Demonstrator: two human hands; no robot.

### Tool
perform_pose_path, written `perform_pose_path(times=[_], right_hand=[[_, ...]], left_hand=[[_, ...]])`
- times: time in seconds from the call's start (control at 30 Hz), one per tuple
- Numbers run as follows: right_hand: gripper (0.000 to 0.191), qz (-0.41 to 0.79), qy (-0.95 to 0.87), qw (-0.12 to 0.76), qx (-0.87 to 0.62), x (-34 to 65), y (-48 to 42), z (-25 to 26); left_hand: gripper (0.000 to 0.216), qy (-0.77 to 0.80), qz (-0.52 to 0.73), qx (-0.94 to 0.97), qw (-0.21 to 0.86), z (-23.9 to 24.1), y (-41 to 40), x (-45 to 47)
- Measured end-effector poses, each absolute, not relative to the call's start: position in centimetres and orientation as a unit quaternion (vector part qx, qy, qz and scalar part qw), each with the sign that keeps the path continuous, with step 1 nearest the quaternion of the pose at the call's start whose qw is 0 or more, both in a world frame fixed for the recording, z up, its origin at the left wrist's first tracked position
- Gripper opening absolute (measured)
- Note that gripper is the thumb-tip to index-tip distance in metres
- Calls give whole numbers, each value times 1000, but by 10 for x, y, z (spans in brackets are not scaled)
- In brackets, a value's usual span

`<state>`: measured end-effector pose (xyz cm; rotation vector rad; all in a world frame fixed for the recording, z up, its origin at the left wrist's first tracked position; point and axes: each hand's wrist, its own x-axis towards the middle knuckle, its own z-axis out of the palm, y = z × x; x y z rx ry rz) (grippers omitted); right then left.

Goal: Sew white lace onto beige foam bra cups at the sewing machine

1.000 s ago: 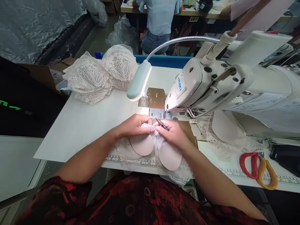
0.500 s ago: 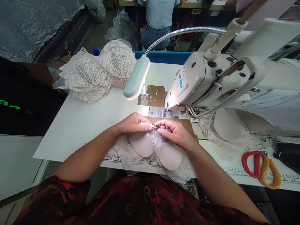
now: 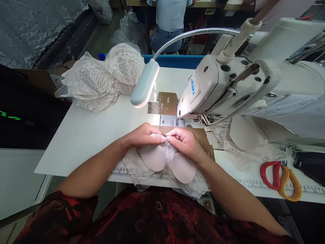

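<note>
Lace garment [image 3: 155, 159], on the front edge of the table [image 3: 83, 142]: left hand [image 3: 145, 136] pinching its lace, right hand [image 3: 185, 141] gripping a mostly hidden metal tool [image 3: 164, 135]. I would hold the lace taut, fingertips clear.

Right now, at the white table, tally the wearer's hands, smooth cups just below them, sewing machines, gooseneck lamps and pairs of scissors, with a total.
Left hand and right hand: 2
Left cup and right cup: 2
JUKI sewing machine: 1
Gooseneck lamp: 1
Scissors: 1
Total: 7
</note>
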<state>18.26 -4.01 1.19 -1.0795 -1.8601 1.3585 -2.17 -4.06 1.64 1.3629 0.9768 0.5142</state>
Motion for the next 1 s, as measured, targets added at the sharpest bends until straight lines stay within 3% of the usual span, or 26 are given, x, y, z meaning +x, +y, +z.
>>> perform_pose_path(times=[0.13,0.27,0.43,0.6,0.77,1.0], right_hand=[[35,597,-637,279,-399,179,-41,8],[19,526,-702,208,-434,185,-38,15],[28,587,-723,109,-348,191,-37,23],[31,634,-638,209,-382,178,-43,11],[21,555,-697,224,-395,176,-45,5],[19,514,-706,281,-399,180,-46,12]], left_hand=[[24,398,211,634,629,18,-40,-24],[29,386,109,689,604,29,-38,-48],[33,438,121,689,565,38,-36,-74],[35,412,197,687,565,33,-39,-59],[36,425,231,682,548,26,-44,-42],[31,425,211,636,609,26,-43,-35]])
